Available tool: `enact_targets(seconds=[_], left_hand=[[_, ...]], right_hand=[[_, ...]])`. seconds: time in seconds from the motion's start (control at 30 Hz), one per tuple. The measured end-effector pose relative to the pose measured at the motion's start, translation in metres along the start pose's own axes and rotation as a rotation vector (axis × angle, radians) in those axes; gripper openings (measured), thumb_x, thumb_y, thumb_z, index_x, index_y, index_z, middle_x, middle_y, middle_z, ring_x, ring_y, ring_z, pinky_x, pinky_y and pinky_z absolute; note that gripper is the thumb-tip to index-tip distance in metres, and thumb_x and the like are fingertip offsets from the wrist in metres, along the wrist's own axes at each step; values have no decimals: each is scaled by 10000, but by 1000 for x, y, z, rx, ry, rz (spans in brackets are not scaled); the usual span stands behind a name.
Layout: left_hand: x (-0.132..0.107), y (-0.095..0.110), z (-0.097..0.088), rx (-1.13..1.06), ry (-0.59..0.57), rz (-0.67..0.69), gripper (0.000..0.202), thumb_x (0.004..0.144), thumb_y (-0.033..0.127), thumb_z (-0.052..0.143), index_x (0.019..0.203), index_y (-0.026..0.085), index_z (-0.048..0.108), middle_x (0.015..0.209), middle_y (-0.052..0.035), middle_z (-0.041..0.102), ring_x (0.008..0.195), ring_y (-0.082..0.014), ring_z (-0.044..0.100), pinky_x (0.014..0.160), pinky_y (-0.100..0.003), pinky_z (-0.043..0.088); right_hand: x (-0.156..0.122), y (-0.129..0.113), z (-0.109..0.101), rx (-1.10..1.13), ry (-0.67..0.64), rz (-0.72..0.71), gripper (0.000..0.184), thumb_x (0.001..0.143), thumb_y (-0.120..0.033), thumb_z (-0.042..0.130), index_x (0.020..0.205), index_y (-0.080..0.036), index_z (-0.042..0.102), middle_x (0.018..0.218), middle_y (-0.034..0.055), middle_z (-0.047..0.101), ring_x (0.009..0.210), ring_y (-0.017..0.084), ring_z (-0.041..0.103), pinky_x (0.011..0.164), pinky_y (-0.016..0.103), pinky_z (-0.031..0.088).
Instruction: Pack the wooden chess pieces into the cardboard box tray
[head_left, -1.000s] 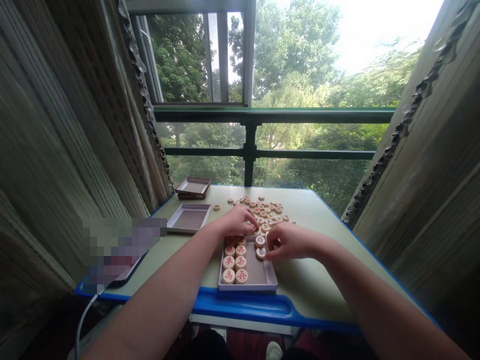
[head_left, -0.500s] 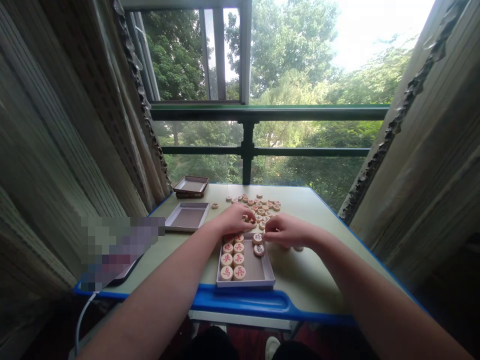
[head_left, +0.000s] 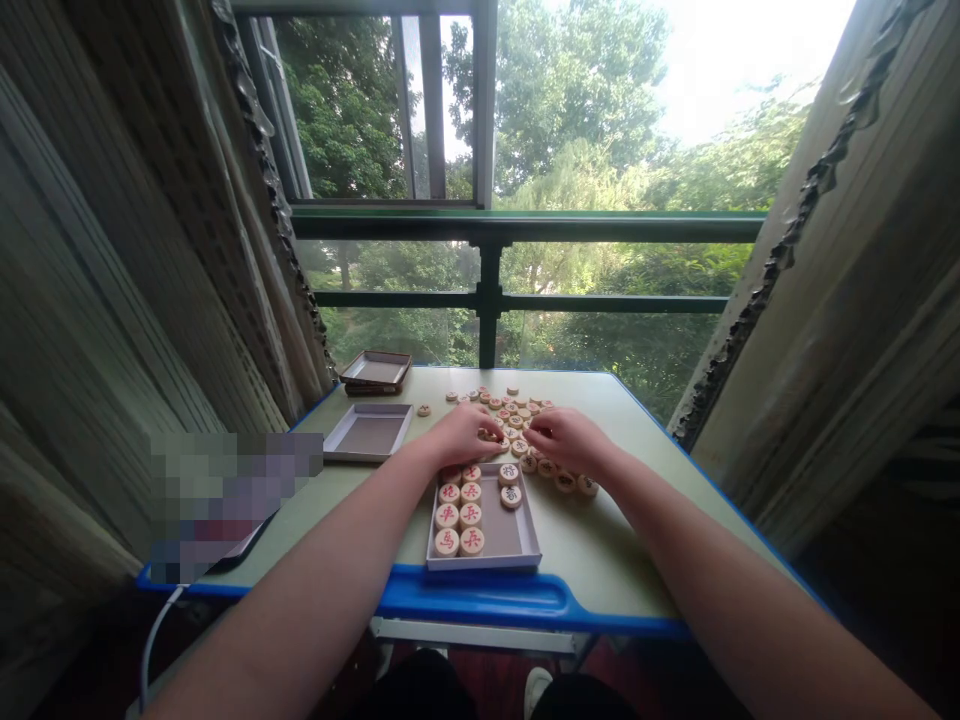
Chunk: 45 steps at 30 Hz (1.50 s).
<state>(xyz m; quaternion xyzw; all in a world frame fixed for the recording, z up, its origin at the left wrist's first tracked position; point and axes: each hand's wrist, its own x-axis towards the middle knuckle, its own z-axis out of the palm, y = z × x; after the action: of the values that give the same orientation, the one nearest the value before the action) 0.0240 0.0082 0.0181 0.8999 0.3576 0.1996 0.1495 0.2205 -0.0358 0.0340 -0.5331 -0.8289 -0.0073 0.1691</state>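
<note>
My left hand [head_left: 463,434] is over the far edge of a shallow box tray [head_left: 534,545], its curled fingertips closed on a pale round Chinese chess piece [head_left: 503,446]. My right hand [head_left: 571,441] reaches into the loose pile of Chinese chess pieces [head_left: 516,421], fingers bent together; what they grip, if anything, is hidden. Inside the tray, red-marked pieces [head_left: 471,516] lie in two columns at the left, partly covered by my left hand at the far end. Two black-marked pieces [head_left: 511,497] lie along the right side. A slanting row of pieces [head_left: 546,467] runs below my right hand.
At the left lies another shallow tray [head_left: 409,432], with stacked brown box parts [head_left: 375,368] behind it. One lone piece [head_left: 424,410] is beside the tray. A blurred-out device [head_left: 240,505] with a white cable [head_left: 154,635] rests near the table's blue edge [head_left: 480,595].
My right hand has moved from beside the tray's black-marked pieces away into the loose pile, uncovering the slanting row. My left hand stays nearly in place. The view has shifted slightly.
</note>
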Motion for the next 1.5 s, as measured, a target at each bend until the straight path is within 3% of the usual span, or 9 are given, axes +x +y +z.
enact_targets(seconds=[0.2, 0.33, 0.57, 0.77, 0.87, 0.97, 1.1, 1.27, 1.5], left_hand=[[2, 3, 0, -29, 131, -66, 255, 724, 236, 567, 932, 189, 706, 978, -54, 650, 974, -195, 543, 905, -299, 415], [2, -1, 2, -8, 58, -40, 244, 710, 323, 606, 888, 206, 724, 933, -55, 646, 940, -205, 548, 868, -299, 432], [1, -2, 1, 9, -10, -18, 285, 690, 329, 624, 935, 208, 707, 937, -56, 621, 926, -204, 543, 840, -289, 431], [2, -1, 0, 28, 54, -9, 189, 681, 333, 643, 782, 180, 689, 867, -59, 618, 907, -211, 540, 830, -311, 430], [2, -2, 1, 28, 94, 5, 231, 669, 327, 657, 848, 184, 688, 930, -68, 614, 964, -230, 517, 876, -344, 412], [1, -5, 3, 45, 45, 15, 286, 673, 318, 644, 935, 215, 693, 986, -63, 605, 995, -238, 501, 907, -353, 394], [1, -5, 3, 58, 14, -8, 264, 680, 383, 629, 874, 221, 707, 967, -57, 606, 1003, -249, 492, 909, -360, 387], [2, -3, 3, 64, 26, -31, 233, 634, 372, 665, 777, 189, 671, 903, -56, 612, 987, -241, 503, 876, -337, 407], [-1, 8, -3, -46, 139, -47, 234, 664, 304, 634, 853, 165, 620, 893, -44, 630, 854, -186, 553, 755, -287, 442]], right_hand=[[0, 1, 0, -3, 14, -42, 273, 794, -272, 458, 563, -161, 553, 585, 23, 542, 606, 124, 429, 588, 240, 301], [0, 1, 1, -8, 23, -45, 267, 789, -261, 461, 555, -168, 549, 588, 30, 547, 638, 137, 444, 623, 243, 323], [0, 2, -1, -4, 55, -55, 282, 797, -274, 449, 545, -175, 529, 582, 31, 543, 651, 144, 444, 617, 242, 324], [0, 1, 0, -25, 40, -64, 282, 798, -265, 441, 552, -174, 546, 595, 35, 557, 627, 138, 436, 613, 244, 320], [0, 0, 1, -26, 35, -67, 280, 804, -276, 444, 569, -173, 557, 610, 38, 570, 628, 137, 444, 615, 243, 319], [0, 0, 0, -22, 36, -53, 282, 808, -287, 454, 577, -173, 570, 615, 40, 578, 649, 143, 460, 622, 243, 322], [0, 1, -1, -10, 54, -34, 288, 808, -294, 465, 569, -173, 568, 615, 42, 576, 668, 147, 472, 606, 242, 320], [1, 2, 2, -12, 55, -67, 286, 806, -266, 462, 552, -169, 552, 587, 33, 562, 618, 136, 450, 606, 249, 319], [1, -2, -1, 136, 86, -15, 261, 810, -303, 479, 668, -155, 639, 655, 37, 606, 612, 128, 481, 587, 243, 320]])
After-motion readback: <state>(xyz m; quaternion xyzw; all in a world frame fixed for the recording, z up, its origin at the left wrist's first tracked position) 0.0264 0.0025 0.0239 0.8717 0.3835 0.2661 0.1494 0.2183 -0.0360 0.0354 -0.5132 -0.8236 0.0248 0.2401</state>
